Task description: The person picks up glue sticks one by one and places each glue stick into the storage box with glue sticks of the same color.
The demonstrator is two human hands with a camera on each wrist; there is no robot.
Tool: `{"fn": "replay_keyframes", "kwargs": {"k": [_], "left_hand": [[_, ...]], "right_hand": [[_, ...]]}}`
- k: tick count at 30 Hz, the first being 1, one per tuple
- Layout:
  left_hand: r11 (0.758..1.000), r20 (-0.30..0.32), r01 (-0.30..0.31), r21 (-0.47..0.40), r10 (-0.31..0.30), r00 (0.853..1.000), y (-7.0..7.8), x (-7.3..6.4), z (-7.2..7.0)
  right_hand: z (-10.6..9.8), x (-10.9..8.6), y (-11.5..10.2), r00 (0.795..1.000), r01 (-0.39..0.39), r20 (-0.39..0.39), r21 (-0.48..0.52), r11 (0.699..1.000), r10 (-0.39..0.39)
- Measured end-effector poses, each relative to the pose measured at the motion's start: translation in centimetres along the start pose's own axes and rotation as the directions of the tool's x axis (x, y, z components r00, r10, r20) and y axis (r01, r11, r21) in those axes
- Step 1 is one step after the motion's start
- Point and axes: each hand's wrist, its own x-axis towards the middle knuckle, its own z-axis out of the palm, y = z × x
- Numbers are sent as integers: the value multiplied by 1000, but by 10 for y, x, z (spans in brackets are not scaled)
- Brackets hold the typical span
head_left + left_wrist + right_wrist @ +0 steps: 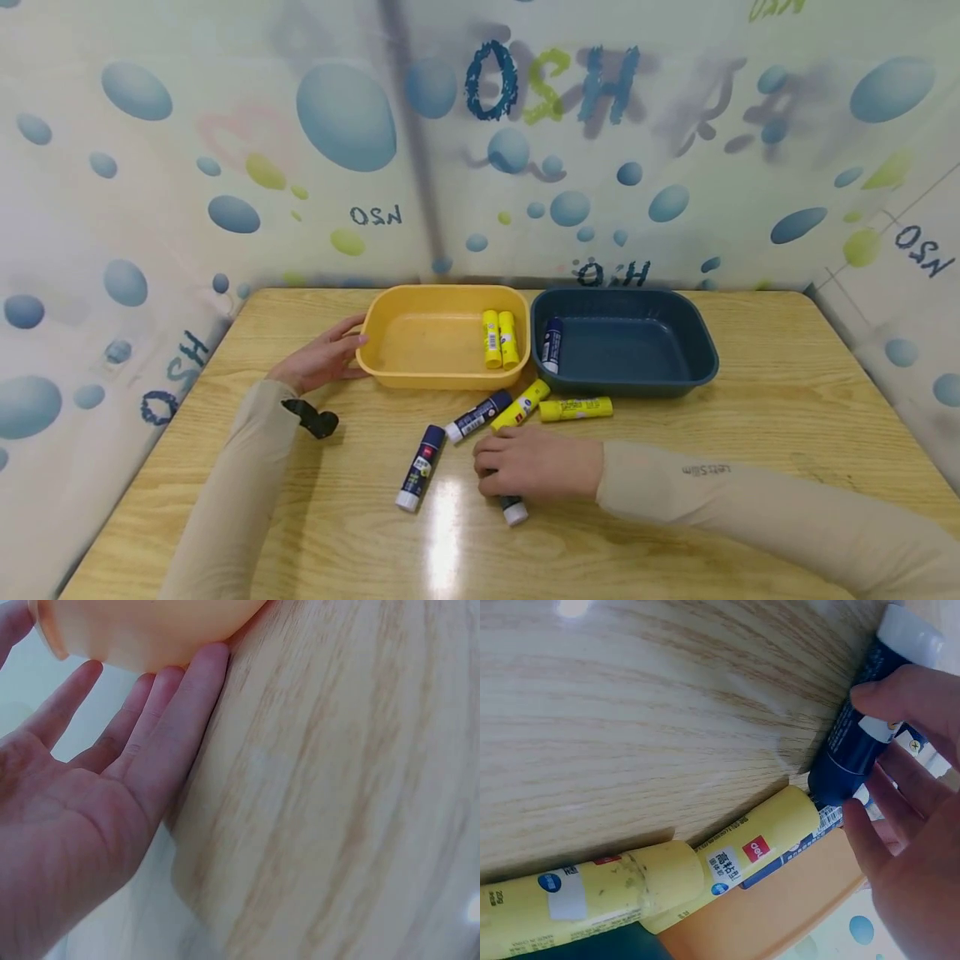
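A wood-grain tabletop stands against a white wall covering printed with blue bubbles and mirrored H2O lettering. Left hand: fingers extended, partly spread, tips in contact with the outer end of the yellow-orange bin. Right hand: thumb and fingers clamped on the gripped navy glue stick, its white end protruding on the near side of the grip. Whether this stick contacts the tabletop cannot be determined.

Left of the right fingers lies a loose navy glue stick. Just beyond them lie another navy glue stick and a yellow deli glue stick; beyond the knuckles, a second yellow glue stick. Farther beyond the right fingers, the yellow-orange bin holds two yellow glue sticks; the dark blue bin holds one navy glue stick.
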Motion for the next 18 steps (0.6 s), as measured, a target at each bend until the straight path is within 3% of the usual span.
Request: {"fn": "replay_keyframes", "kwargs": {"k": [9, 18], "left_hand": [[1000, 8, -8, 3, 8, 1000, -1, 0, -1], [1000, -14, 6, 14, -6, 1000, -3, 1, -1]], "right_hand": [[0, 4, -3, 998, 43, -32, -82, 996, -45], [-2, 4, -5, 998, 63, -17, -83, 995, -64]]}}
